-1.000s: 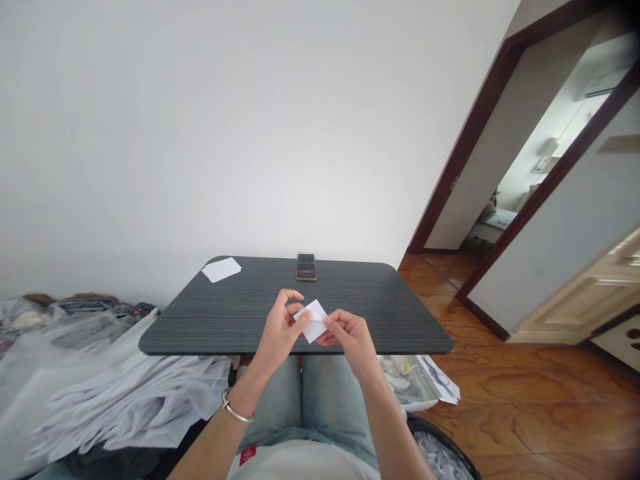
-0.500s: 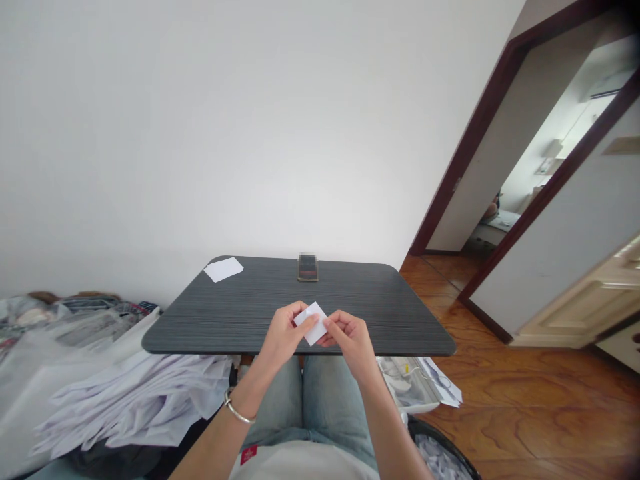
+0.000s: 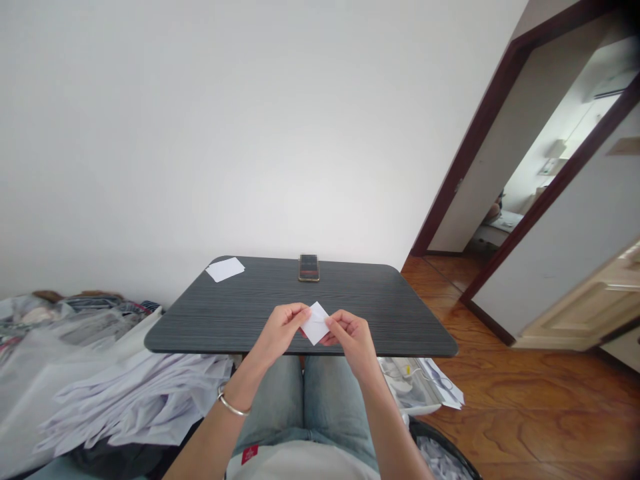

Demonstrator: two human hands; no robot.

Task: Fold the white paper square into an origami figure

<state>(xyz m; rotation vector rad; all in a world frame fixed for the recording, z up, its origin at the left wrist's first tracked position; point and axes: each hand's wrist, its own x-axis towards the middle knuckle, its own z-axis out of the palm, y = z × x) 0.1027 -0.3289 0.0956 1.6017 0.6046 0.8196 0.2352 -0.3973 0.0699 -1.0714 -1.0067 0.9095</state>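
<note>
A small folded piece of white paper (image 3: 316, 325) is held between both hands above the front part of the dark table (image 3: 260, 287). One corner of it points away from me, and faint crease lines cross its face. My left hand (image 3: 284, 328) pinches its left side between thumb and fingers. At the right corner, my right hand (image 3: 350, 333) grips it the same way, thumb on top and fingers underneath. A trace of red shows below the paper's lower edges near the fingertips.
White paper sheets (image 3: 225, 269) lie at the table's far left corner. A phone (image 3: 309, 267) rests near the back edge by the wall. Piled white material (image 3: 135, 393) sits low on the left. On the right are a white tray (image 3: 413, 387) and a dark bin (image 3: 443, 457).
My left thumb has slid off the middle of the paper to its upper left edge. My right hand keeps its pinch. The view has shifted very slightly.
</note>
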